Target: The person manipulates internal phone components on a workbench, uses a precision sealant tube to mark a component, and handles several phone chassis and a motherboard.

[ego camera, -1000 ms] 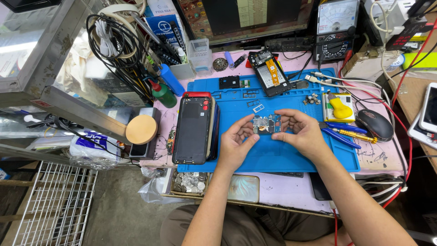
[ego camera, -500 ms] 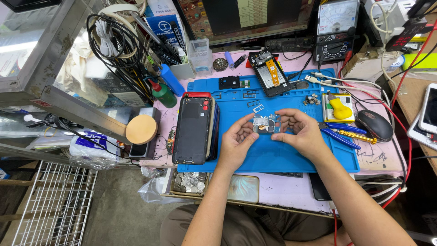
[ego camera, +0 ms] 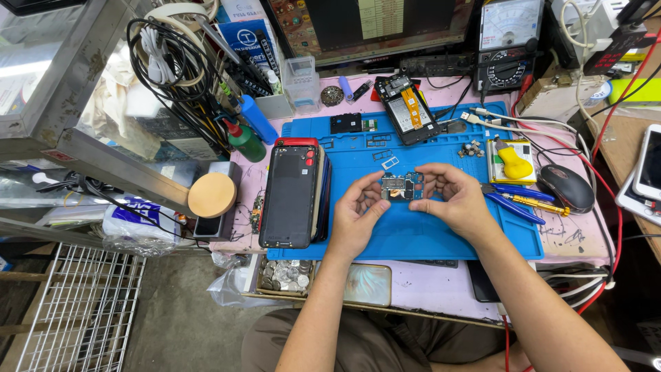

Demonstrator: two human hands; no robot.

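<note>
A small phone circuit board is being held up just above the blue work mat, pinched at its left edge by the left hand and at its right edge by the right hand, so both grips are pressed onto the board. Looks like the inspection step is being done, with the board being looked over at close range. A steady hold and a gentle turn are probably being called for next. A black phone back is lying left on the bench, an opened phone behind, blue-handled pliers to the right.
</note>
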